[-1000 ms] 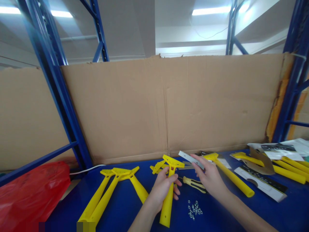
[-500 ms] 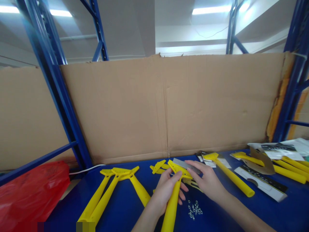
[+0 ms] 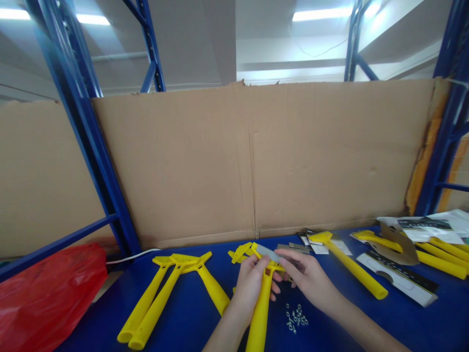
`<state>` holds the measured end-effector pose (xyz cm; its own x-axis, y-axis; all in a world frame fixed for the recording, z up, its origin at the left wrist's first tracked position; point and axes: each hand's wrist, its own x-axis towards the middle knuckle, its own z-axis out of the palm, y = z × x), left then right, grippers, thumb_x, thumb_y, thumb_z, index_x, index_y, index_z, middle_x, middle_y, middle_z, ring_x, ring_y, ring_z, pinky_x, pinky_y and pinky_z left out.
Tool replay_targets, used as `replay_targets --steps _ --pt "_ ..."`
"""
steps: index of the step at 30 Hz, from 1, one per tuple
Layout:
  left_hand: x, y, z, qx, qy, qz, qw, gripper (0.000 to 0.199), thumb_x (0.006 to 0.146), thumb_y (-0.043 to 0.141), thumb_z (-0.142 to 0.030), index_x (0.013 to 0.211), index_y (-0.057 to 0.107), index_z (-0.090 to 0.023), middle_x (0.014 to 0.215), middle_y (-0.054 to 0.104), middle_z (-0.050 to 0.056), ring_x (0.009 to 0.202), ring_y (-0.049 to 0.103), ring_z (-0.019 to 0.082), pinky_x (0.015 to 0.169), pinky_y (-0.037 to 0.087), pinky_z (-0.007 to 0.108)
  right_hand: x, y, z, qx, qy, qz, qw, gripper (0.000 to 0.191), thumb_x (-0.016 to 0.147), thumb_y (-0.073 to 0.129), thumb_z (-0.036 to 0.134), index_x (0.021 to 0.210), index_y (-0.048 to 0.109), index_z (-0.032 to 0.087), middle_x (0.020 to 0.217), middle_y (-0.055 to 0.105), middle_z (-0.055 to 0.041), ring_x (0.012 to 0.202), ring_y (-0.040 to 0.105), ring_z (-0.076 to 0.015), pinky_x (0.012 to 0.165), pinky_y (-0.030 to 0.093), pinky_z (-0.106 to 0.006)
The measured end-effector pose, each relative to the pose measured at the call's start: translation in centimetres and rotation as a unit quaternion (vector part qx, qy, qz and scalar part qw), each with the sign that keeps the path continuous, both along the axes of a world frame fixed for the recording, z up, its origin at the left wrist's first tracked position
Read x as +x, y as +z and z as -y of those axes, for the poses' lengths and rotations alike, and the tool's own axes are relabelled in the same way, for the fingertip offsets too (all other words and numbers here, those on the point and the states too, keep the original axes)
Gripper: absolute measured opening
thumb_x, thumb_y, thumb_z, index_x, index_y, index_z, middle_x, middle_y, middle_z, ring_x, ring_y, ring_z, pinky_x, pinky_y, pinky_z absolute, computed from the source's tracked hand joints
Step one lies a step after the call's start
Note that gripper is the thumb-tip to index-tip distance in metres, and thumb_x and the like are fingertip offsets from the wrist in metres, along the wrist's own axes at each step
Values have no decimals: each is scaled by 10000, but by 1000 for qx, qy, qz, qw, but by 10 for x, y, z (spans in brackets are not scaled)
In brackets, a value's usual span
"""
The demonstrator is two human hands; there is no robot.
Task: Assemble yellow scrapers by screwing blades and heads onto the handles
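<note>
My left hand point(image 3: 250, 283) is closed around the head end of a yellow plastic handle point(image 3: 260, 313), its thumb on top. A flat grey metal blade point(image 3: 268, 253) lies against the yellow head. At the blade's right end, my right hand point(image 3: 306, 274) pinches it between thumb and fingers. The handle's hollow shaft points down toward the bottom edge. Small metal screws and rings point(image 3: 296, 319) lie in a loose group on the blue table, below my right hand. Behind my hands are more yellow head pieces point(image 3: 242, 252), partly hidden.
Several yellow handles point(image 3: 157, 305) lie at the left, another point(image 3: 357, 271) at the right beside a white and black package point(image 3: 397, 278). Flat metal blades point(image 3: 299, 248) lie behind my right hand. A red plastic bag point(image 3: 54, 293) is far left. Cardboard point(image 3: 205, 166) stands behind the blue table point(image 3: 190, 322).
The blade has come down flatter onto the yellow head, moving slightly left. My right hand has shifted left with it, and flat blades behind it now show. The held handle has turned slightly.
</note>
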<state>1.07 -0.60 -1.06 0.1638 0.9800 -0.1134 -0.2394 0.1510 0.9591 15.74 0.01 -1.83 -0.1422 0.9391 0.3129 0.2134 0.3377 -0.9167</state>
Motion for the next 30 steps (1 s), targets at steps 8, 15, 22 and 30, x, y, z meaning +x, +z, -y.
replay_targets --steps 8,15,22,30 --pt "-1 -1 -1 8 18 23 1000 422 641 650 -514 806 519 -149 526 615 16 356 519 110 341 387 200 -2 6 -1 -99 12 -115 988 451 646 661 499 966 662 181 539 602 30 435 559 -136 357 427 -228" --pt "-2 -1 -2 4 22 36 999 408 630 660 -496 789 519 -148 532 618 18 361 521 112 332 395 203 -1 2 -3 -109 27 -114 987 447 620 680 525 889 653 168 498 588 40 385 530 -112 358 411 -218" --pt "-2 -1 0 4 20 38 999 382 671 648 -471 812 504 -146 540 621 14 363 521 104 326 397 192 -1 6 0 -82 19 -88 993 319 671 664 448 854 657 188 513 597 36 418 525 -107 387 402 -209" --pt "-1 -2 -1 0 29 34 999 353 699 631 -453 813 490 -150 540 624 16 363 520 102 322 397 187 0 2 -1 -19 18 -56 998 206 750 596 355 859 686 205 590 643 9 474 554 -130 408 422 -223"
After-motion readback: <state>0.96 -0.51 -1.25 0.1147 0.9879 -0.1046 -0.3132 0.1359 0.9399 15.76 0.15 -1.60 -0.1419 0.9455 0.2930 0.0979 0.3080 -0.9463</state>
